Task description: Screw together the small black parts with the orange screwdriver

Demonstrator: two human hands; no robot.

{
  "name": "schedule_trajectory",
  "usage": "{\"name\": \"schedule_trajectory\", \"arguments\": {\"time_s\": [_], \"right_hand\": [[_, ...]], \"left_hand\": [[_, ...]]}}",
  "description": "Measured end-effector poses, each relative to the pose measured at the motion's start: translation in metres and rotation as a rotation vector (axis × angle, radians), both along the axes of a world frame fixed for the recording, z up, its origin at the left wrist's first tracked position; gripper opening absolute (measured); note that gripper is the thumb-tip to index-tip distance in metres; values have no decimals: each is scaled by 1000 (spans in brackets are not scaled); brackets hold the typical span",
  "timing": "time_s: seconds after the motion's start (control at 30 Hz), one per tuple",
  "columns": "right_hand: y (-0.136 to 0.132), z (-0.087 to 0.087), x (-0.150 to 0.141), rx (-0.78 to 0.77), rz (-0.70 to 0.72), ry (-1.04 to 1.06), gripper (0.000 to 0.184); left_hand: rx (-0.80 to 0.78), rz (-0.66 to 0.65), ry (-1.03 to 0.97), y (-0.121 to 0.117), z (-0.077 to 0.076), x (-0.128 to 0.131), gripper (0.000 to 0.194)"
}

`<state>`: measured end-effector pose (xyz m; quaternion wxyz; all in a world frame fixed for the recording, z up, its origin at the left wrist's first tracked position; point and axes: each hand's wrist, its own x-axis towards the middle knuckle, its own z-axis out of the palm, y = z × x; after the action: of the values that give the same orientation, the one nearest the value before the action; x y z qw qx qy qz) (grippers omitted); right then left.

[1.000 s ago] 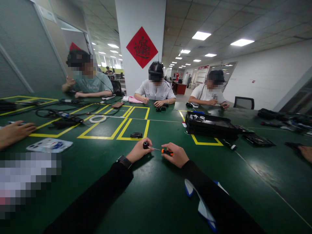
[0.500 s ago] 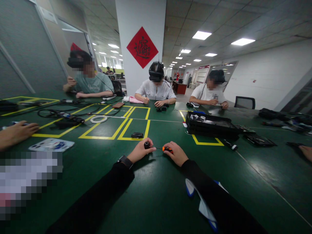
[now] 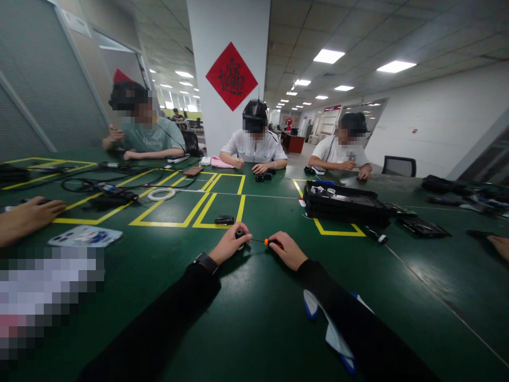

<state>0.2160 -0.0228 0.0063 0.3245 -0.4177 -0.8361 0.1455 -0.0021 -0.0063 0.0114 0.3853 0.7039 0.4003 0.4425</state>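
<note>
Quietly, both bare hands meet over the near part of the green table [image 3: 246, 323], well in front of the person. The right hand [image 3: 289, 250] is closed around the orange-and-black handle of a screwdriver [image 3: 275, 244], whose thin shaft points across the narrow gap toward the other hand. The left hand [image 3: 228, 246], with a dark watch [image 3: 207, 261] at its wrist, pinches a small round black part [image 3: 239, 233] between thumb and fingers; the screwdriver's tip ends by those fingertips, and whether it touches the part cannot be told. Just beyond the left hand, a short black object [image 3: 225, 219] lies at the near edge of a rectangle of yellow tape [image 3: 240, 208]. Farther right sits a long black tray [image 3: 344, 204] with small pale pieces in it, and near its right end lies a flat dark panel [image 3: 423, 227]. A white-and-blue item [image 3: 338, 339] lies partly hidden by the right sleeve [image 3: 345, 302]. To the left, a patterned phone-like object [image 3: 85, 236] rests near a co-worker's hand [image 3: 37, 216], while a white coil [image 3: 161, 194] lies farther back. Across the table, three co-workers sit wearing dark headgear [image 3: 255, 115].
</note>
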Motion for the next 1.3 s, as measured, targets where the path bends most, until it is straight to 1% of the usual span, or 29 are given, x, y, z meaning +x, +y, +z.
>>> {"name": "schedule_trajectory", "arguments": {"time_s": [0.33,0.47,0.63,0.77,0.93,1.3], "right_hand": [[0,2,1,-6,4,-10,14],[0,1,-1,-15,-35,3,21],[1,0,-1,-3,-21,-8,20],[0,0,0,8,-21,14,14],[0,0,0,-1,-25,22,17],[1,-1,-1,7,-26,13,13]], "left_hand": [[-17,-19,35,-3,2,0,22],[-13,-30,31,-3,3,0,21],[-9,-26,28,-4,4,0,21],[-20,-28,25,-3,2,0,23],[-12,-20,31,-3,2,0,23],[-4,-40,35,-3,3,0,22]]}}
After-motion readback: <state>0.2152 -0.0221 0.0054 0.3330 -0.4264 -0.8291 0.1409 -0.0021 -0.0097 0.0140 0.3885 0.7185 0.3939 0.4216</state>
